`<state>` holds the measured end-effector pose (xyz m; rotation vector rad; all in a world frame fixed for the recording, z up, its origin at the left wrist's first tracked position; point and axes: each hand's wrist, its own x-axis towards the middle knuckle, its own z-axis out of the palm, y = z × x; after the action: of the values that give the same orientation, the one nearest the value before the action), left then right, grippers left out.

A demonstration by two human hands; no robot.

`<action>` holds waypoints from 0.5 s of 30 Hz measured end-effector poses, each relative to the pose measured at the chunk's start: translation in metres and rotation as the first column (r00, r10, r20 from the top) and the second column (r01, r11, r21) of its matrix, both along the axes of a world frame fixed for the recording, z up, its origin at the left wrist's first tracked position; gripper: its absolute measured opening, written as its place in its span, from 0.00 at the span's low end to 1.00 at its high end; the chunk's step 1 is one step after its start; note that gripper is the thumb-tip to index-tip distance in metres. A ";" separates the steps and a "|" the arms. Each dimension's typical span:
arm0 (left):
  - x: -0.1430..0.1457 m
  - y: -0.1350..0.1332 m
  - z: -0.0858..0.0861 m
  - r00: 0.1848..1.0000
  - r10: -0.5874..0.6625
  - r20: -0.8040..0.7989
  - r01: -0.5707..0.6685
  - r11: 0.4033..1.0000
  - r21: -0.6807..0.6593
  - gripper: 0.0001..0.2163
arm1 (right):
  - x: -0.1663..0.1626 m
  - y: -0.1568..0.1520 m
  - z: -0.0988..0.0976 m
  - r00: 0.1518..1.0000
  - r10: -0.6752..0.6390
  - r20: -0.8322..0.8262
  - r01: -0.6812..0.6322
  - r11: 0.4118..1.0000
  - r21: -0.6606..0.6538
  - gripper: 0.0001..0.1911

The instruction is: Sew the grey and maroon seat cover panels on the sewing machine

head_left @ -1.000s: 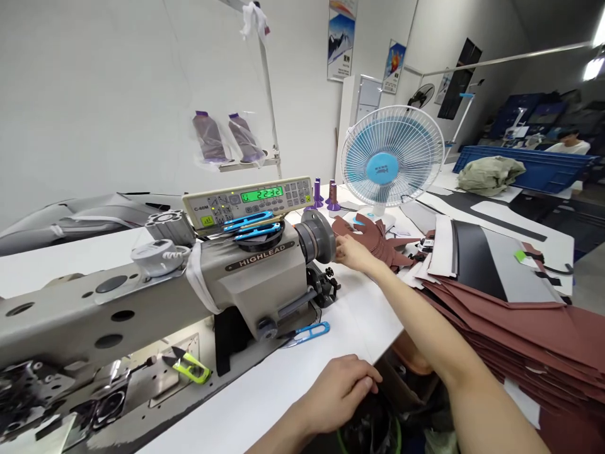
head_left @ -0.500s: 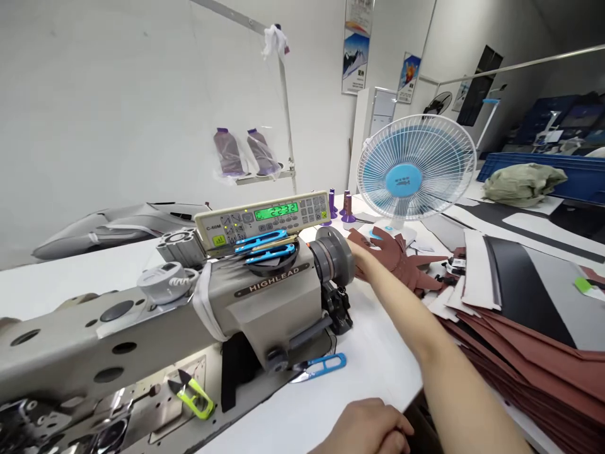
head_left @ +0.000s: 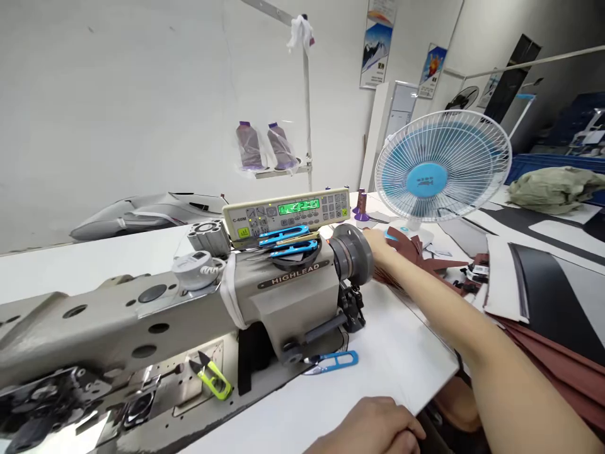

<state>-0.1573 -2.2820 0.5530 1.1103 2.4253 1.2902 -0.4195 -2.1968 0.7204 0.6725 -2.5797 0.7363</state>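
Reaching further, the right hand (head_left: 378, 243) now touches the handwheel (head_left: 352, 255), fingers' grip unclear; left hand (head_left: 373, 429) loosely curled.

Handwheel (head_left: 352, 261) and fan (head_left: 442, 173) flank narrow gap.

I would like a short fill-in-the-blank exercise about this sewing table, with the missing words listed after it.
1. The right hand reaches beside the machine's round ____.
2. The thread snips lying on the white table have ____ handles.
3. The brand name on the sewing machine is ____.
4. The fan has a ____ hub.

Missing words: handwheel; blue; HIGHLEAD; blue
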 end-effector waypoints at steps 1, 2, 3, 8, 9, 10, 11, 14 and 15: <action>0.002 0.000 0.007 1.000 -0.003 -0.009 0.003 1.000 -0.012 0.12 | -0.003 0.001 0.007 1.000 -0.026 -0.005 0.026 0.999 0.041 0.14; 0.004 0.000 0.013 1.000 -0.004 -0.018 0.004 0.999 -0.031 0.12 | -0.004 0.004 0.015 0.999 -0.046 -0.009 0.046 0.996 0.080 0.13; 0.006 0.000 0.017 1.000 -0.004 -0.029 0.003 0.999 -0.054 0.12 | -0.003 0.008 0.022 0.998 -0.056 -0.013 0.057 0.992 0.110 0.13; 0.012 0.001 0.025 0.998 -0.009 -0.070 -0.001 0.992 -0.129 0.13 | 0.051 0.028 0.044 0.992 -0.067 -0.110 0.076 0.993 0.086 0.13; 0.013 0.001 0.024 0.997 -0.013 -0.075 0.003 0.990 -0.140 0.13 | 0.072 0.031 0.040 0.986 -0.096 -0.138 0.105 0.992 0.064 0.14; 0.013 0.002 0.024 0.997 -0.019 -0.080 0.007 0.988 -0.156 0.13 | 0.095 0.033 0.032 0.982 -0.120 -0.145 0.131 0.989 0.070 0.14; 0.013 0.002 0.024 0.996 -0.025 -0.088 0.010 0.985 -0.174 0.13 | 0.118 0.034 0.020 0.983 -0.130 -0.128 0.143 0.985 0.098 0.14; 0.013 0.004 0.025 0.992 -0.033 -0.120 0.007 0.978 -0.206 0.13 | 0.176 0.028 -0.026 0.997 -0.002 0.072 -0.030 0.903 0.428 0.15; 0.013 0.004 0.025 0.992 -0.030 -0.125 0.003 0.978 -0.207 0.13 | 0.188 0.024 -0.040 0.994 0.030 0.107 -0.077 0.878 0.472 0.14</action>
<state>-0.1446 -2.2778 0.5784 1.1844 2.5642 0.9614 -0.2312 -2.1733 0.6800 0.8714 -2.8678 0.1358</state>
